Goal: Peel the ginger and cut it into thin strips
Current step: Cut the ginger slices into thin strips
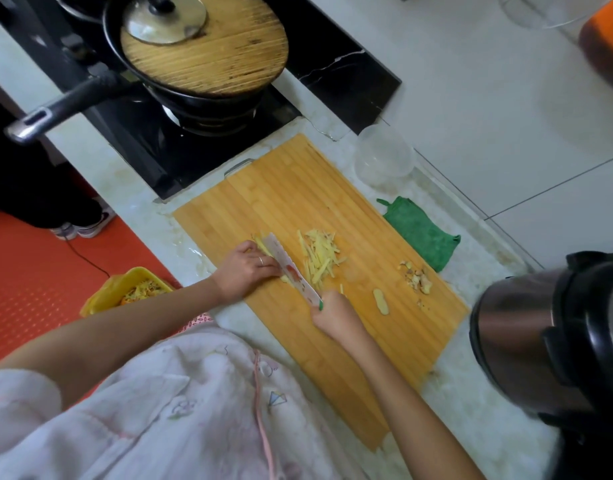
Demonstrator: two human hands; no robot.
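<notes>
A bamboo cutting board lies on the counter. My left hand presses down a stack of ginger slices, mostly hidden under the fingers. My right hand grips the green handle of a patterned knife, whose blade rests against the slices right beside my left fingers. A pile of thin ginger strips sits just right of the blade. One loose ginger slice lies further right, and ginger peel scraps are near the board's right edge.
A clear plastic bowl and a green cloth sit beyond the board. A steel kettle stands at the right. A black pan with a wooden lid is on the stove. A yellow bin stands on the floor.
</notes>
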